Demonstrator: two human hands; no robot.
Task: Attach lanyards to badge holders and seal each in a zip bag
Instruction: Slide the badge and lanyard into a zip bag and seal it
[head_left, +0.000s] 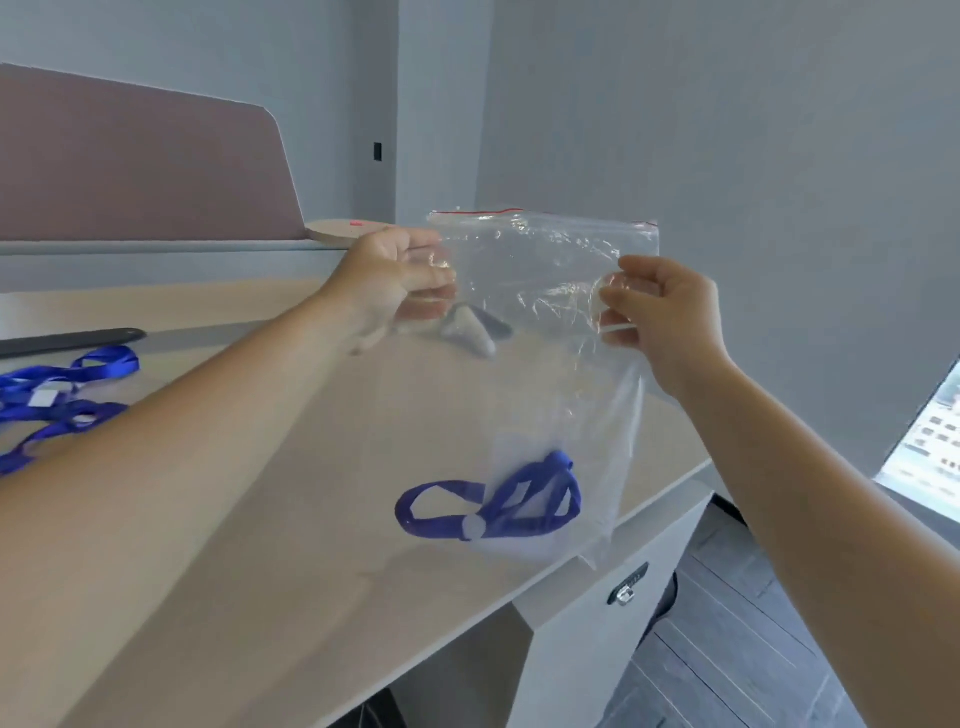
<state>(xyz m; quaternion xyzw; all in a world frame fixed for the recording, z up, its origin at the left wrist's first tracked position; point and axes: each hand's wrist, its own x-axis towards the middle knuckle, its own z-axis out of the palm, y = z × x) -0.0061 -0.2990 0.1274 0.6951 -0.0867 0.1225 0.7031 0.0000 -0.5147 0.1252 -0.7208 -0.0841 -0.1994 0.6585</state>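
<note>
From the head view, the left hand (397, 275) and right hand (660, 312) each pinch a side of the clear zip bag (545, 322), held upright above the bench (291, 467) near its right edge. A coiled blue lanyard (488, 506), seemingly with a badge holder, sits at the bag's bottom. More lanyards (57, 395) lie far left.

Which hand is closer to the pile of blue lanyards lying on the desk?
Left. The left hand grips the zip bag on the side toward the lanyard pile; the right hand grips its far side.
</note>
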